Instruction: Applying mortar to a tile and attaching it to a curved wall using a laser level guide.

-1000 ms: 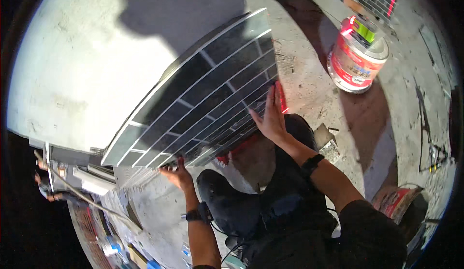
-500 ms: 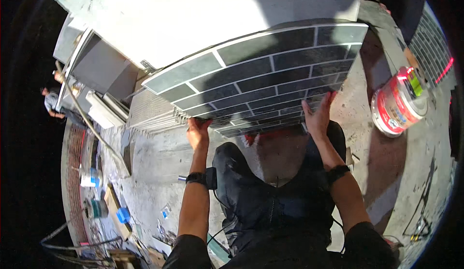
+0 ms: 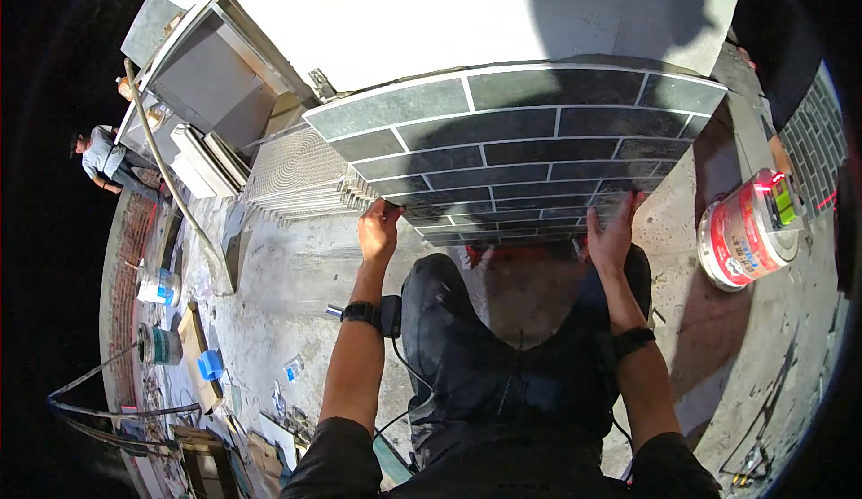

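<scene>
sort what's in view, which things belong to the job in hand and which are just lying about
In use:
dark brick-patterned panel, left hand at its left edge, right hand against its face
probably the ridged grey surface
possibly the green device on the red-and-white bucket

Apparently lying about:
blue object
white bucket
teal bucket
long pole

The dark tiled panel (image 3: 521, 151) blocks the way ahead, with the pale wall (image 3: 431, 19) just beyond its far edge. Between the panel's near edge and the knees (image 3: 437, 288) runs a narrow gap, with the left hand (image 3: 378, 231) and right hand (image 3: 613, 231) at its ends. Left, a broad stretch of concrete floor (image 3: 310, 270) gives passage, bounded by a slanting pole (image 3: 168, 174). Right, a shadowed lane separates the panel from a red-and-white bucket (image 3: 745, 239).
</scene>
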Demonstrator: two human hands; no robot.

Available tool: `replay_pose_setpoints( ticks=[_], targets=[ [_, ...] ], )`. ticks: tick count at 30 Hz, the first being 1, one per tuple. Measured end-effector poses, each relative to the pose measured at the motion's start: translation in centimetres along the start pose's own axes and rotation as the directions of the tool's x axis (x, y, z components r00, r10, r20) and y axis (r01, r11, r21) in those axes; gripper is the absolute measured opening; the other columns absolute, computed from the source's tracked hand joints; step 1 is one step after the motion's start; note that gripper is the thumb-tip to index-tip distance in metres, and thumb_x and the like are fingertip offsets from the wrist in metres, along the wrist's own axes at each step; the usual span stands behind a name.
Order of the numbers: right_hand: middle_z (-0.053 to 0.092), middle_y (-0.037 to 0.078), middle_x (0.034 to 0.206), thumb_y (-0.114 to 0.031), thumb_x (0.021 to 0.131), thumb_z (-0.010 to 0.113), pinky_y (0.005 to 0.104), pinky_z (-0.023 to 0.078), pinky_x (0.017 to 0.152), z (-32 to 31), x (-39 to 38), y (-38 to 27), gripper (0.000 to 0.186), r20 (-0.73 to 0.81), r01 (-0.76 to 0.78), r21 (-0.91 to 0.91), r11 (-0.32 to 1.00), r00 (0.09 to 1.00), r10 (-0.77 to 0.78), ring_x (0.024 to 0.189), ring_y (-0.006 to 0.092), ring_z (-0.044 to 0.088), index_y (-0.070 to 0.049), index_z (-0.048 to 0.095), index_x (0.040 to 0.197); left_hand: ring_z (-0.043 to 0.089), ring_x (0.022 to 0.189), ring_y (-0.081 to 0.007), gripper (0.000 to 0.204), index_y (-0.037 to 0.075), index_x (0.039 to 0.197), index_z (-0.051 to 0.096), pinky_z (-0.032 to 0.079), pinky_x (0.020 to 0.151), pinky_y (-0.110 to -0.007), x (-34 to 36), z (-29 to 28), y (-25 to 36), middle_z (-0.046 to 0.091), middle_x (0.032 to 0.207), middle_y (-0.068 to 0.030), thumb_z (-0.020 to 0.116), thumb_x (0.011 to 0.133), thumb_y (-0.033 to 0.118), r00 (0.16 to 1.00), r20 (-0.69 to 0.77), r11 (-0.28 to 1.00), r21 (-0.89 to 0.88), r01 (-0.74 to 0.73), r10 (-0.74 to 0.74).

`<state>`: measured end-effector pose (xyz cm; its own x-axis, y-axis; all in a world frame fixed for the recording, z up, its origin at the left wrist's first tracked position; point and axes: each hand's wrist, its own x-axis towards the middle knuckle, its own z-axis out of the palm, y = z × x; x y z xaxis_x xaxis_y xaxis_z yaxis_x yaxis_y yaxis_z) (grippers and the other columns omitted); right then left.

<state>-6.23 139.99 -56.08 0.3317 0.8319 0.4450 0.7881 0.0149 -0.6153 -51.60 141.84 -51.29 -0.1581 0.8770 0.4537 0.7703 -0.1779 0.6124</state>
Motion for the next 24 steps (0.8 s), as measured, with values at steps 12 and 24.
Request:
replay_pose_setpoints(
  ticks=[12, 24],
  targets=[
    [0.017, 0.032, 0.164, -0.029, 0.092, 0.073, 0.0458, 0.027, 0.122, 0.3, -0.1, 0.2, 0.092, -0.078, 0.037, -0.045, 0.998, 0.996, -0.040, 0.152, 0.0452, 0.023, 0.008, 0.019, 0.157, 0.074, 0.075, -0.0296, 0.009, 0.004, 0.091, 0.073, 0.054, 0.066, -0.038, 0.6, -0.9, 0.0, 0.074, 0.083, -0.0140, 0.075, 0.084, 0.008, 0.992, 0.116, 0.998, -0.019, 0.055, -0.053],
    [0.015, 0.032, 0.165, -0.023, 0.091, 0.072, 0.0434, 0.026, 0.122, -0.5, 0.0, 0.3, 0.089, -0.028, 0.022, 0.026, 0.999, 0.999, -0.021, 0.151, 0.0438, 0.027, 0.009, 0.020, 0.157, 0.068, 0.078, -0.0373, 0.009, 0.002, 0.088, 0.069, 0.051, 0.067, -0.042, 0.4, -0.4, -0.8, 0.070, 0.083, -0.0163, 0.074, 0.081, 0.000, 0.997, 0.042, 0.996, -0.066, -0.064, 0.066]
  ],
)
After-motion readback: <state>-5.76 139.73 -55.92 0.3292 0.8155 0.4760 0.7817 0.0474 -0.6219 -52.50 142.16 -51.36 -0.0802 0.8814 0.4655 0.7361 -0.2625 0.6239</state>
